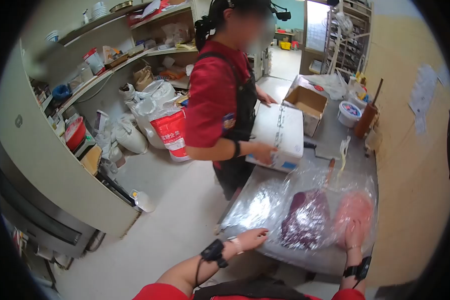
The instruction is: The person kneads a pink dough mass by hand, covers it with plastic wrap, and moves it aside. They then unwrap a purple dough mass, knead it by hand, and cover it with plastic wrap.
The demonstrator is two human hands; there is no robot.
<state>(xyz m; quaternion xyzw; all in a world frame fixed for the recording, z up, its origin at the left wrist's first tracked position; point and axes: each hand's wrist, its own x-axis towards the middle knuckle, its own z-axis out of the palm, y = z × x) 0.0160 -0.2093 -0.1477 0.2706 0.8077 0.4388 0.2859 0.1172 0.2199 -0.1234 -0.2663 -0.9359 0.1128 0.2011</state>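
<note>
My right hand (355, 233) lies with its fingers stretched out on a flat pink mass (354, 207), covered by clear plastic. Left of it, under the same clear wrap, is a dark purple mass (305, 220). Near the table's front left edge, my left hand (253, 239) has its fingers extended, close by the shiny clear plastic sheet (257, 202). The sheet spreads wrinkled over the near end of the metal table (317, 265). A brown stick-like handle (330, 170) shows just behind the wrapped masses.
Across the table's left side, a person in a red shirt (210, 100) has both hands at a white box (280, 130). Behind it stand an open cardboard box (307, 102) and a white tub (349, 114). Sacks (170, 130) sit on the floor by the shelves.
</note>
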